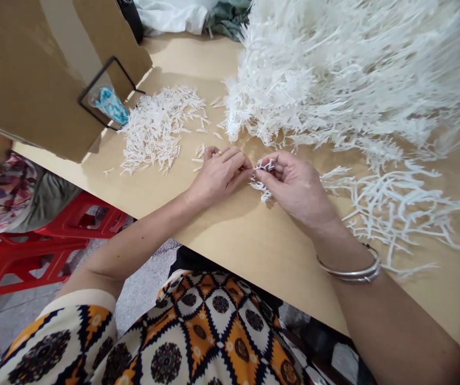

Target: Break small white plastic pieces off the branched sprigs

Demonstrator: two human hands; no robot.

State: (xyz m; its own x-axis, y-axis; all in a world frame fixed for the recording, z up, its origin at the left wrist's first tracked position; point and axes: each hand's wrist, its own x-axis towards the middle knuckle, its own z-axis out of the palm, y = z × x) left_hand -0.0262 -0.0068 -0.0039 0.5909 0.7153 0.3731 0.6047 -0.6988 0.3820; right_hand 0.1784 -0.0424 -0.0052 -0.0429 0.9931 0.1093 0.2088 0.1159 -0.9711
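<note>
My left hand [219, 174] and my right hand [292, 184] meet over the wooden table [230, 235], both pinched on one small white plastic branch strip [262, 176] held between the fingertips. A ring shows on my left hand and a metal bangle [354, 271] circles my right wrist. To the left of my hands lies a heap of short loose white plastic pieces [160, 128]. A large mound of tangled white branched strips [354, 75] rises at the back right. More branched strips [398, 208] are spread flat just right of my right hand.
A brown cardboard box [33, 75] stands at the table's left corner, with a black wire stand [105, 91] and a blue-patterned bag [112, 104] beside it. Red plastic stools [53, 240] sit below on the left, next to a seated person's floral clothing [1, 187]. Cloth lies at the far edge.
</note>
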